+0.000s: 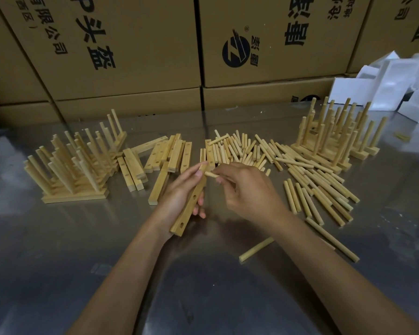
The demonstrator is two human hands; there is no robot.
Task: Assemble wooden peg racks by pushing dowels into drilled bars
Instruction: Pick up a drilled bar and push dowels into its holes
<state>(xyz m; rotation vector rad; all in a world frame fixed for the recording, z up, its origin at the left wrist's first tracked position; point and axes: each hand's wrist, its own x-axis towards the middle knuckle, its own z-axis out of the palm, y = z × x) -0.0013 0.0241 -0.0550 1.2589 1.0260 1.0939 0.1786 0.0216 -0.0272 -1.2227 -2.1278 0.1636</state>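
Note:
My left hand (pixel 179 192) grips a drilled wooden bar (pixel 188 209) above the steel table, held slanting from near left to far right, with two holes showing on its near half. My right hand (pixel 244 187) pinches a short dowel (pixel 211 174) whose tip points at the bar's far end, close to my left thumb. Loose dowels (pixel 300 175) lie spread to the right of my hands. Bare drilled bars (pixel 172 153) lie in a heap just beyond my left hand.
Finished peg racks stand stacked at the left (pixel 70 170) and at the far right (pixel 336 139). Two stray dowels (pixel 257 249) lie near my right forearm. Cardboard boxes (pixel 136 52) wall off the back; white foam pieces (pixel 392 85) sit at the far right.

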